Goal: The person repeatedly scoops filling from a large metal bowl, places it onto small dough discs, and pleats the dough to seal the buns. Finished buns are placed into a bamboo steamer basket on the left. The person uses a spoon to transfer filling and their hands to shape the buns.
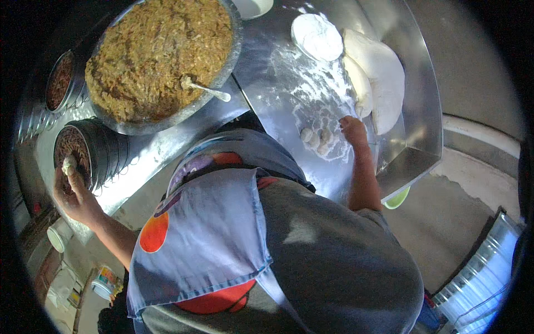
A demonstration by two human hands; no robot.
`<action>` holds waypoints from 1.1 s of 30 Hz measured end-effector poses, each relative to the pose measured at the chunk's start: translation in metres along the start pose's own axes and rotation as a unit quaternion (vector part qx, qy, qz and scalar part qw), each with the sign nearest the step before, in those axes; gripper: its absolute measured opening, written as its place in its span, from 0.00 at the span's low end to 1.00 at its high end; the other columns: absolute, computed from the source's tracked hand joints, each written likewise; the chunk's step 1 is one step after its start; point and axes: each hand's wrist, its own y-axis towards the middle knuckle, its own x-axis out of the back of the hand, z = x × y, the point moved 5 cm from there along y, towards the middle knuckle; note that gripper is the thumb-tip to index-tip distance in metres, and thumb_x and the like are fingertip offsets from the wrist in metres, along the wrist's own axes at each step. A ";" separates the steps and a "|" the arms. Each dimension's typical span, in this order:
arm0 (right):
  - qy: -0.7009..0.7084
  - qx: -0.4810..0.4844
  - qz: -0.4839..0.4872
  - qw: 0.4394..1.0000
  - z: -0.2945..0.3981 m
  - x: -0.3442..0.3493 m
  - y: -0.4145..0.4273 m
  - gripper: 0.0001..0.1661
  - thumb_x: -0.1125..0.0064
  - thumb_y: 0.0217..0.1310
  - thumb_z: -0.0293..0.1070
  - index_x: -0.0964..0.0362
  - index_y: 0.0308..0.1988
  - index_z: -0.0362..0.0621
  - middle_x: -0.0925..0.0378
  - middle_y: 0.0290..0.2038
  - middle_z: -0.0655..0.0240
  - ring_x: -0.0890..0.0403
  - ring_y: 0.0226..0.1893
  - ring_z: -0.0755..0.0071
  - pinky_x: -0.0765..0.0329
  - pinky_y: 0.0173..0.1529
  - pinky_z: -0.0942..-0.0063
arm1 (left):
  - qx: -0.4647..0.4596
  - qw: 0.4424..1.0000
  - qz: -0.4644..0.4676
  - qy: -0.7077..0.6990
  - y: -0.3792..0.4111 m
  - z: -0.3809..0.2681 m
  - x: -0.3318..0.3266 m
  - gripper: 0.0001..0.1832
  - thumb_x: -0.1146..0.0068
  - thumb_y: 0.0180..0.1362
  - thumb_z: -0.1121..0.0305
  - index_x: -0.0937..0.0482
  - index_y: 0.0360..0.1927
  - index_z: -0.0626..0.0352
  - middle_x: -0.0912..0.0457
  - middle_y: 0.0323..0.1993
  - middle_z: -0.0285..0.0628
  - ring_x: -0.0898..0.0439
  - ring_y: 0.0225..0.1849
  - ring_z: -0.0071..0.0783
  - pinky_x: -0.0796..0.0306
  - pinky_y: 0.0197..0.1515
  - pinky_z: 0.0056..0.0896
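Observation:
My left hand [79,198] is at the far left with a small pale dough piece [69,163] at its fingertips. It holds the piece over the mouth of a dark round container [106,146], which has reddish-brown shreds inside. My right hand [354,131] is low over the floured steel table [275,108], its fingers curled. Whether anything is between those fingers is too small to tell. Close to its left lie several small dough pieces [321,140]. A thick dough strip [358,87] ends just above it, beside a large dough mass [381,79].
A wide basin [238,37] of yellow-brown chopped filling takes up the upper left, with a spoon [212,91] resting in it. A bowl of white flour [317,37] stands at the upper right. Another container of reddish-brown shreds [60,81] is farther left. A raised metal edge [429,92] borders the table.

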 end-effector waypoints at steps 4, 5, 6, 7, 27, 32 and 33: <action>0.059 0.113 -0.021 0.992 0.023 -0.032 -0.028 0.13 0.47 0.55 0.33 0.22 0.41 0.45 0.21 0.42 0.58 0.23 0.45 0.54 0.28 0.51 0.64 | 0.014 0.980 0.065 -0.186 -0.009 -0.021 -0.029 0.17 0.43 0.59 0.70 0.28 0.50 0.67 0.25 0.49 0.43 0.25 0.47 0.29 0.29 0.48 0.26; 0.067 0.128 0.001 0.989 0.035 -0.039 -0.031 0.14 0.45 0.53 0.33 0.23 0.42 0.46 0.21 0.42 0.58 0.23 0.45 0.54 0.28 0.51 0.64 | -0.046 0.982 0.075 -0.167 -0.012 -0.031 -0.034 0.17 0.43 0.58 0.72 0.28 0.50 0.67 0.26 0.51 0.43 0.26 0.49 0.29 0.31 0.51 0.27; 0.082 0.135 0.000 0.987 0.048 -0.044 -0.038 0.16 0.44 0.51 0.31 0.23 0.43 0.47 0.22 0.42 0.59 0.24 0.45 0.54 0.28 0.51 0.64 | -0.048 0.983 0.086 -0.157 -0.017 -0.035 -0.039 0.17 0.43 0.58 0.73 0.28 0.50 0.67 0.26 0.51 0.44 0.27 0.50 0.30 0.32 0.52 0.28; 0.103 0.150 -0.005 0.983 0.062 -0.048 -0.043 0.18 0.43 0.49 0.29 0.24 0.45 0.49 0.22 0.43 0.59 0.24 0.45 0.54 0.28 0.51 0.63 | -0.051 0.983 0.097 -0.147 -0.021 -0.039 -0.044 0.17 0.43 0.58 0.73 0.28 0.50 0.67 0.27 0.52 0.44 0.27 0.51 0.30 0.33 0.54 0.28; 0.741 0.137 0.030 0.657 0.235 0.035 0.037 0.18 0.50 0.57 0.19 0.34 0.49 0.38 0.27 0.42 0.66 0.24 0.37 0.73 0.22 0.37 0.77 | 0.205 0.835 0.298 -0.416 -0.064 -0.066 -0.107 0.08 0.47 0.59 0.73 0.23 0.39 0.66 0.20 0.38 0.41 0.23 0.41 0.24 0.31 0.43 0.23; 0.693 0.251 0.237 0.633 0.408 0.034 -0.014 0.21 0.48 0.57 0.18 0.34 0.51 0.38 0.25 0.43 0.64 0.22 0.39 0.73 0.22 0.38 0.77 | 0.252 0.723 0.298 -0.570 -0.067 -0.101 -0.152 0.23 0.52 0.63 0.54 0.32 0.52 0.64 0.22 0.43 0.43 0.23 0.46 0.30 0.31 0.50 0.32; 0.686 0.256 0.271 0.625 0.427 0.029 -0.025 0.21 0.46 0.56 0.18 0.34 0.51 0.38 0.24 0.42 0.64 0.22 0.39 0.73 0.22 0.38 0.77 | 0.278 0.703 0.284 -0.590 -0.069 -0.103 -0.159 0.27 0.55 0.63 0.49 0.33 0.53 0.63 0.23 0.43 0.42 0.24 0.47 0.31 0.31 0.52 0.36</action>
